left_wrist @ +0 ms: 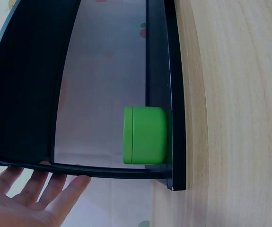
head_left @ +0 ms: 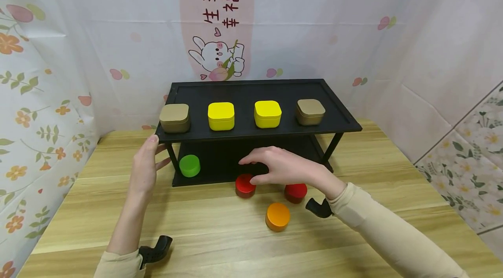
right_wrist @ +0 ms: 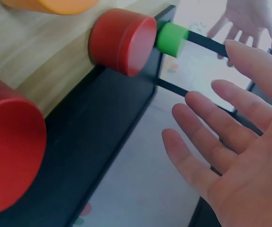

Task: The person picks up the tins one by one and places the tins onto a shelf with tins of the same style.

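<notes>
My left hand point(head_left: 146, 166) is at the left end of a black two-tier rack point(head_left: 251, 88). In the left wrist view, its fingertips touch the rack's side bar point(left_wrist: 112, 171), fingers extended. A round green box point(head_left: 190, 166) stands inside on the lower shelf, near that hand. My right hand point(head_left: 280, 165) hovers by the rack's front with thumb and fingers spread and nothing between them. Just past its thumb is a round red box point(head_left: 244, 187) in front of the lower shelf. A second red box point(head_left: 296, 191) lies below the right wrist, partly covered by it.
Along the top shelf stand a brown square box point(head_left: 174, 118), two yellow ones, including this left yellow box point(head_left: 221, 116), and another brown box point(head_left: 310, 112). A round orange box point(head_left: 277, 217) sits on the wooden table point(head_left: 212, 243). Patterned cloth point(head_left: 129, 42) hangs behind.
</notes>
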Action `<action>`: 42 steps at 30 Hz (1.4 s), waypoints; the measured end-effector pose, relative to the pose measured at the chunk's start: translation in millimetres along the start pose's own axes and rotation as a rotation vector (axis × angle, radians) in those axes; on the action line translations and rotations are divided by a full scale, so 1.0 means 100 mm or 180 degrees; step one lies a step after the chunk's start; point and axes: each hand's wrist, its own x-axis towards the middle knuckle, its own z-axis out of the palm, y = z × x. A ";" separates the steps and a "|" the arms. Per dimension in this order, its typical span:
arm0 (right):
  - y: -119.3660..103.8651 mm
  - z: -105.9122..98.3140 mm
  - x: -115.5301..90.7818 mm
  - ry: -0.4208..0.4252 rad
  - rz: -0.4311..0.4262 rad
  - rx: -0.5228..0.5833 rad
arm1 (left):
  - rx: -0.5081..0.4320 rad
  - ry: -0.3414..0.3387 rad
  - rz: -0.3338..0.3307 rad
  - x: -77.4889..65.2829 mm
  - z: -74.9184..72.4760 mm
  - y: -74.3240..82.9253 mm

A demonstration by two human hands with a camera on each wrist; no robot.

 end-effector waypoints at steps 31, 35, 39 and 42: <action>0.09 0.26 0.31 -0.0572 0.0263 -0.0191 | 0.0032 -0.0017 0.0067 0.01 -0.02 -0.01; 0.10 0.30 0.32 -0.0587 0.0303 -0.0183 | 0.0001 -0.0017 0.0054 0.01 -0.02 -0.01; 0.10 0.32 0.32 -0.0601 0.0352 -0.0143 | 0.0028 -0.0017 0.0066 0.01 -0.02 -0.02; 0.10 0.33 0.31 -0.0602 0.0360 -0.0118 | 0.0052 -0.0021 0.0085 0.01 -0.02 -0.02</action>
